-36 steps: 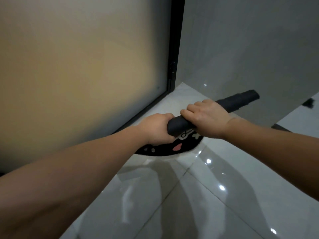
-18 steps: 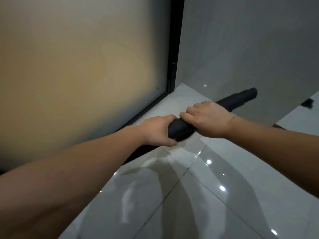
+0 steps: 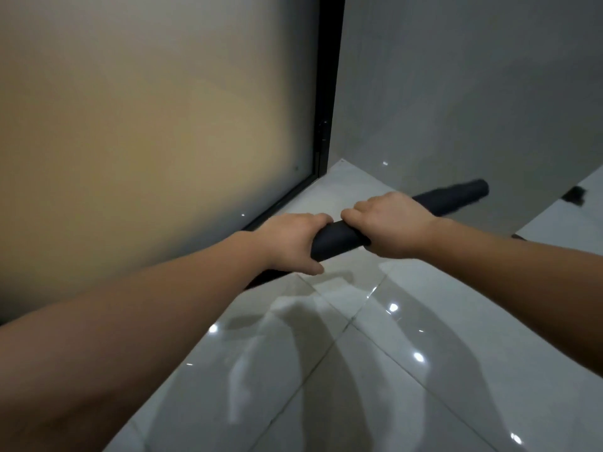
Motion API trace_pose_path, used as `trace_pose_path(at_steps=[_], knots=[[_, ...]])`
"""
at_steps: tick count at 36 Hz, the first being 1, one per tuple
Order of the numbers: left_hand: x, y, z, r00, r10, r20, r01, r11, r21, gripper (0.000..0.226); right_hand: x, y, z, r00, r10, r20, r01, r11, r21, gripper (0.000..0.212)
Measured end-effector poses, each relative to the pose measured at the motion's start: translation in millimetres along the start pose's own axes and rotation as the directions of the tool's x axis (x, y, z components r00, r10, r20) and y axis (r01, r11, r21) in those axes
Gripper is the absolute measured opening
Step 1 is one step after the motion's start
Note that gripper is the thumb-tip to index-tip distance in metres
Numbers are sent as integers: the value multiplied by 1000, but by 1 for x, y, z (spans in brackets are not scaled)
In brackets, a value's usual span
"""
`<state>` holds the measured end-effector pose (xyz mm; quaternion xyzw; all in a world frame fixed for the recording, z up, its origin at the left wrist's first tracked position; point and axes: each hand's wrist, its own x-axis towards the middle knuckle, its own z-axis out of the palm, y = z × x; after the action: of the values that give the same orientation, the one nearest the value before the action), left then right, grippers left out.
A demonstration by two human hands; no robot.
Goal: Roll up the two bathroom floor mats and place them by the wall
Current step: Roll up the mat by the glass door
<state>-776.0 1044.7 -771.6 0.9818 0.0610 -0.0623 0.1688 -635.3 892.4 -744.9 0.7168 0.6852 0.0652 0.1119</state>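
A black floor mat (image 3: 453,199) is wound into a tight long roll that runs from lower left to upper right, just above the glossy white floor. My left hand (image 3: 288,241) grips the roll near its middle. My right hand (image 3: 390,223) is clamped over it just to the right, almost touching the left hand. The roll's right end sticks out free toward the grey wall (image 3: 473,93). Its left end is hidden behind my left forearm. No second mat shows.
A frosted glass door (image 3: 156,125) with a black frame (image 3: 329,89) fills the left side, and the grey wall meets it in the corner ahead. A small dark object (image 3: 574,194) lies on the floor at the far right edge. White floor tiles (image 3: 375,370) spread below my arms.
The flat patterned end of the mat seen a second ago has been wound into the roll. Both hands have moved with the roll slightly up and toward the door frame.
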Motion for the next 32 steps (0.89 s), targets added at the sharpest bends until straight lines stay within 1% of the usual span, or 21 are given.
trace_pose_path(at_steps=[1, 3, 5, 7, 9, 10, 11, 12, 13, 14, 16, 18, 20, 21, 23, 24, 26, 28, 29, 30, 32], knots=[[-1, -1, -1, 998, -29, 64, 36, 993, -111, 63, -2, 0, 2, 995, -51, -85, 46, 997, -62, 24], [-3, -3, -1, 993, -50, 110, 77, 961, -264, 66, -3, -1, 3, 981, -91, -173, 76, 993, -91, 24], [-3, -2, 0, 993, -60, 99, 85, 960, -267, 62, -3, -2, 5, 980, -86, -180, 73, 994, -79, 26], [-4, 0, 1, 996, -83, 44, 89, 984, -157, 55, -2, -2, 6, 988, -56, -147, 50, 998, -48, 31], [-5, 4, 4, 994, -75, -85, 79, 996, 43, 45, 2, 1, 3, 1000, 23, -19, -21, 997, 79, 37], [-5, 6, 7, 987, -44, -154, 67, 988, 142, 42, 5, 3, 0, 993, 76, 93, -92, 978, 188, 39], [-6, 7, 10, 978, -6, -208, 53, 974, 219, 40, 8, 5, -4, 969, 111, 220, -173, 943, 285, 39], [-7, 8, 12, 969, 27, -244, 40, 963, 268, 41, 10, 7, -6, 936, 121, 330, -240, 905, 350, 40], [-8, 9, 13, 964, 48, -262, 31, 957, 288, 42, 11, 9, -8, 909, 115, 400, -281, 878, 387, 40], [-7, 10, 14, 963, 51, -264, 27, 958, 285, 43, 11, 9, -9, 895, 109, 432, -299, 866, 400, 40], [-6, 12, 12, 974, 10, -225, 40, 976, 214, 44, 9, 8, -9, 903, 115, 413, -282, 884, 372, 34], [-5, 14, 10, 989, -71, -132, 87, 989, 122, 46, 5, 6, -8, 949, 114, 294, -195, 944, 265, 25], [-5, 14, 10, 989, -148, -22, 147, 989, -21, 48, 2, 2, -4, 988, 59, 142, -80, 985, 153, 19], [-6, 14, 10, 983, -182, 22, 183, 973, -139, 49, 2, 1, -2, 997, 21, 80, -29, 994, 105, 19], [-9, 13, 10, 970, -226, 90, 244, 904, -351, 49, 3, -4, 2, 999, -36, -4, 36, 999, 29, 20], [-11, 12, 10, 965, -236, 116, 263, 874, -408, 49, 5, -8, 3, 998, -57, -34, 58, 998, 12, 21], [-15, 10, 10, 959, -248, 136, 283, 846, -452, 47, 8, -14, 5, 993, -92, -71, 92, 996, 2, 21], [-22, 7, 14, 952, -285, 115, 305, 833, -462, 44, 13, -20, 7, 991, -112, -68, 114, 993, 20, 25], [-26, 6, 17, 945, -312, 100, 322, 834, -448, 43, 16, -22, 6, 992, -117, -42, 119, 991, 59, 28], [-33, 5, 20, 937, -338, 88, 342, 841, -419, 43, 20, -25, 4, 993, -115, 11, 113, 986, 126, 31], [-46, 5, 27, 924, -375, 70, 374, 854, -362, 42, 29, -30, -4, 973, -113, 200, 48, 952, 303, 33]])
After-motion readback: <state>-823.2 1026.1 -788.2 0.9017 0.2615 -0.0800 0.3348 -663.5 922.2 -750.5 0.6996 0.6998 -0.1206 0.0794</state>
